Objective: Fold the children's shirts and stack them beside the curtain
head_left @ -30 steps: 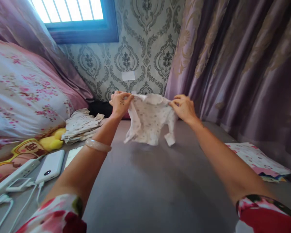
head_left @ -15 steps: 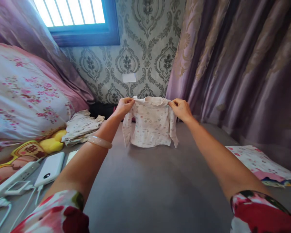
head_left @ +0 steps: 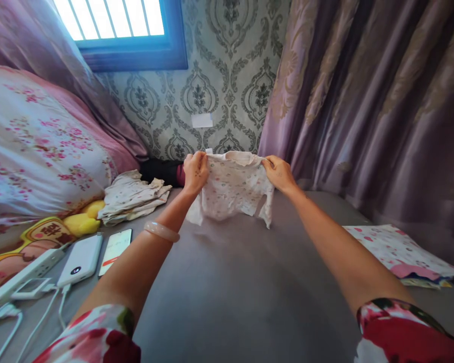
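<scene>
A small white long-sleeved shirt [head_left: 234,186] with a tiny print hangs between my hands, its collar at the top. My left hand [head_left: 196,171] is closed on one shoulder, partly covering the sleeve on that side. At the opposite shoulder, my right hand [head_left: 279,172] pinches the fabric between thumb and fingers. The shirt's lower edge and sleeves look slightly blurred above the grey bed sheet [head_left: 234,292].
On the left lie a crumpled pile of light clothes [head_left: 132,197], a phone [head_left: 115,252], a white power bank [head_left: 80,259], and a power strip [head_left: 22,277] with cables. Folded printed clothes [head_left: 401,252] rest at the right, near the purple curtain [head_left: 363,116].
The shirt swings in my hands: it hung flat half a second ago, and now its hem and sleeves have shifted. My left hand has turned and moved slightly, uncovering more of the phone.
</scene>
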`<action>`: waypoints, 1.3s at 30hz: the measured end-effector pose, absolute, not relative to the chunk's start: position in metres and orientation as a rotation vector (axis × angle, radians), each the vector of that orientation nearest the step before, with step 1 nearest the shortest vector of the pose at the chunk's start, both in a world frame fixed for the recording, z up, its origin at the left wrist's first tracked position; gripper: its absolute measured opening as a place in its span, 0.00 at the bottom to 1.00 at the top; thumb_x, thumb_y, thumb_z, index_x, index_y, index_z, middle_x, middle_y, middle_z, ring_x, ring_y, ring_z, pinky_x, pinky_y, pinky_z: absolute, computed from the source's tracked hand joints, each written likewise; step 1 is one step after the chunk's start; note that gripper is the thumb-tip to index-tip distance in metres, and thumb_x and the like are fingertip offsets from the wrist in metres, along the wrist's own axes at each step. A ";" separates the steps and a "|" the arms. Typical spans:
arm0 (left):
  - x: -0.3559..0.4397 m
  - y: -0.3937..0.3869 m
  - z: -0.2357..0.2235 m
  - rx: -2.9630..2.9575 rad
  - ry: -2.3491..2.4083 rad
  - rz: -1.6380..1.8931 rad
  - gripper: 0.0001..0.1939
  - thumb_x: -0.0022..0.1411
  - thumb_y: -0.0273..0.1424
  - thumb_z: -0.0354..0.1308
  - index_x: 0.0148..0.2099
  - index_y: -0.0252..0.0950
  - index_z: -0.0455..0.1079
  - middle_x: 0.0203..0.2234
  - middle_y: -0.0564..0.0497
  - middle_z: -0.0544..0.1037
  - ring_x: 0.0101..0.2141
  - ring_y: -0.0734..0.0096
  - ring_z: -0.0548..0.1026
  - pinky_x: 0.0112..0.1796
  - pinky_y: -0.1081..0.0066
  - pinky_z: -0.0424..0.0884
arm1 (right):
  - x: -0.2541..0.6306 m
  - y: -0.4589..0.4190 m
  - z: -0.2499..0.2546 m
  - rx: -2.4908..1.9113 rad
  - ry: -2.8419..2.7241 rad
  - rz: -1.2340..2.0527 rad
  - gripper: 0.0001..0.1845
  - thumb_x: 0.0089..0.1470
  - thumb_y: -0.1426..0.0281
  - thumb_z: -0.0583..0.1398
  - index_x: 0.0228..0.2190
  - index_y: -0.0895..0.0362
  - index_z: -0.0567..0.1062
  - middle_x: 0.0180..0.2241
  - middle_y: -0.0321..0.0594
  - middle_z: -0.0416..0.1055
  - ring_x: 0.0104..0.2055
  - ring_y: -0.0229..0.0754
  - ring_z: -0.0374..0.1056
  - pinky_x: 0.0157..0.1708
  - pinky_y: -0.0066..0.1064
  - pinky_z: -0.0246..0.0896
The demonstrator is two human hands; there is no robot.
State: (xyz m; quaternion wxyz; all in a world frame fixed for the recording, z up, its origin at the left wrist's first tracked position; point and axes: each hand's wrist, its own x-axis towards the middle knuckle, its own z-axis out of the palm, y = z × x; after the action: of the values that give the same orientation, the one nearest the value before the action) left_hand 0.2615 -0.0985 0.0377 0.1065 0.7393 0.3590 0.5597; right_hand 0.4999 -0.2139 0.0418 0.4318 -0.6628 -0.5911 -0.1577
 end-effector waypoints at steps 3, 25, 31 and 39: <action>0.246 -0.120 0.035 2.389 1.151 1.816 0.12 0.65 0.35 0.47 0.44 0.40 0.69 0.39 0.46 0.70 0.44 0.59 0.65 0.47 0.61 0.58 | 0.487 -0.233 0.039 -1.660 -1.457 -0.548 0.20 0.60 0.60 0.48 0.35 0.56 0.75 0.36 0.46 0.73 0.38 0.46 0.67 0.37 0.33 0.57; 0.206 -0.137 0.004 2.915 1.225 1.091 0.14 0.64 0.37 0.47 0.31 0.38 0.68 0.31 0.46 0.71 0.40 0.57 0.66 0.43 0.59 0.58 | 0.473 -0.271 0.032 -1.921 -1.829 -0.124 0.15 0.55 0.62 0.55 0.34 0.55 0.79 0.33 0.41 0.77 0.36 0.45 0.70 0.34 0.31 0.59; 0.235 -0.107 -0.109 2.780 1.343 0.728 0.15 0.67 0.37 0.42 0.39 0.38 0.69 0.39 0.41 0.73 0.43 0.55 0.66 0.41 0.60 0.56 | 0.482 -0.241 -0.082 -2.172 -1.982 -0.144 0.18 0.64 0.63 0.47 0.38 0.55 0.74 0.42 0.48 0.74 0.44 0.48 0.69 0.38 0.34 0.57; 0.248 -0.091 -0.156 2.874 1.356 0.598 0.19 0.69 0.37 0.37 0.43 0.37 0.68 0.42 0.39 0.72 0.45 0.54 0.65 0.43 0.59 0.55 | 0.487 -0.222 -0.141 -2.325 -1.919 -0.132 0.18 0.66 0.62 0.44 0.42 0.56 0.70 0.45 0.48 0.71 0.46 0.47 0.67 0.41 0.34 0.56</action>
State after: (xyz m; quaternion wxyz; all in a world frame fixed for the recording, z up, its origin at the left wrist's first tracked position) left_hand 0.2477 -0.0911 -0.1562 -0.0461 0.8879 0.4188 0.1847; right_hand 0.4873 -0.2218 -0.1405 0.0620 -0.7689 -0.6349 -0.0438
